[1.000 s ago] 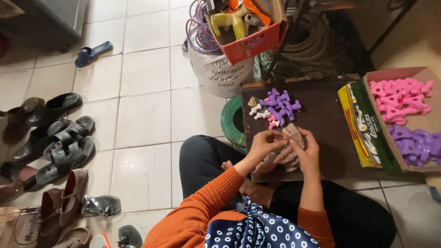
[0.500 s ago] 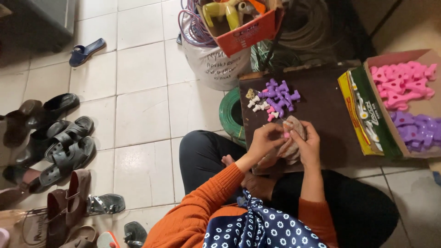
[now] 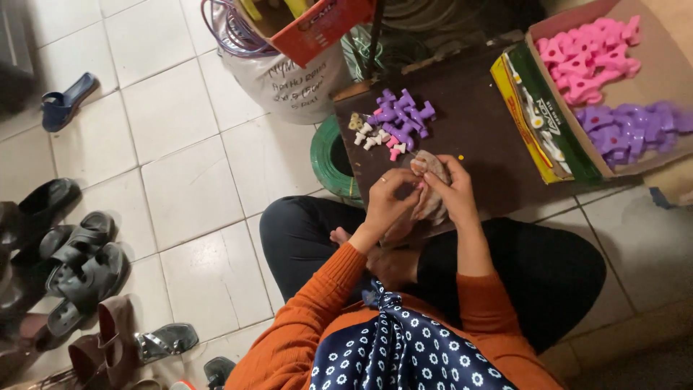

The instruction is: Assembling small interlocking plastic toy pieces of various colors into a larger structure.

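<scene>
Near the middle of the frame, the left hand (image 3: 390,198) and the right hand (image 3: 447,189) meet over the near edge of a dark brown board (image 3: 484,137) that lies on the tiled floor (image 3: 173,166). The two hands together hold a small brownish-grey piece (image 3: 431,163); the right hand's fingers (image 3: 433,175) curl around it from the right and the left hand's fingers (image 3: 401,180) pinch at it from the left, so both hands are clenched on it, though what kind of piece it is cannot be told. Just above the hands, on the board, lies a heap of purple plastic parts (image 3: 401,115) with a few small white parts (image 3: 369,133) at its left edge and one pink part (image 3: 395,152) nearest the hands. At the upper right of the frame an open cardboard box (image 3: 650,155) holds pink plastic parts (image 3: 588,58) toward the top and more purple parts (image 3: 635,128) below them. A green coil of wire (image 3: 325,155) sits at the board's left edge, partly under it. At the upper middle stands a white sack (image 3: 289,83) with an orange box (image 3: 317,32) on top. Dark sandals and shoes (image 3: 72,253) line the left edge of the frame, and a blue slipper (image 3: 65,101) lies apart at the upper left.
</scene>
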